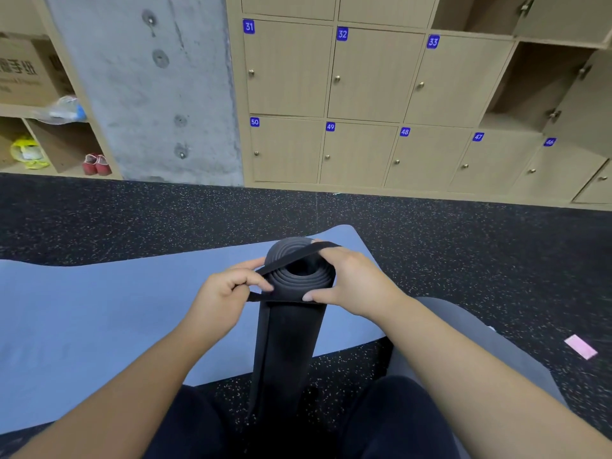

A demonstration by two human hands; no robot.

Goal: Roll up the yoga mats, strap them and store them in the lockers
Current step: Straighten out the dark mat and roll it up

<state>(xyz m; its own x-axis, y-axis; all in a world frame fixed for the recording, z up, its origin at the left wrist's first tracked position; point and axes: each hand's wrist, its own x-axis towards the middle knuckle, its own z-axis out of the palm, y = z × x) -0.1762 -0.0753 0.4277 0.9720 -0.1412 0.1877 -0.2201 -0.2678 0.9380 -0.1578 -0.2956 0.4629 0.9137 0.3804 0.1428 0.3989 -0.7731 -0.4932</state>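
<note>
A rolled black yoga mat [286, 342] stands on end between my knees, its spiral top facing me. A black strap [291, 255] runs across that top end and down the left side of the roll. My left hand [222, 296] pinches the strap at the roll's left edge. My right hand [351, 283] grips the roll's upper right rim, thumb along the near edge and fingers on the strap's far end. A blue yoga mat [99, 309] lies unrolled on the floor under and behind the roll. A grey rolled mat [470, 336] lies under my right forearm.
Wooden lockers [357, 77] numbered 31 to 33 and 46 to 50 line the far wall; one at upper right [533, 87] stands open. A concrete pillar [149, 87] rises at left, beside shelves with red shoes [96, 164]. A pink slip [580, 346] lies on the speckled floor.
</note>
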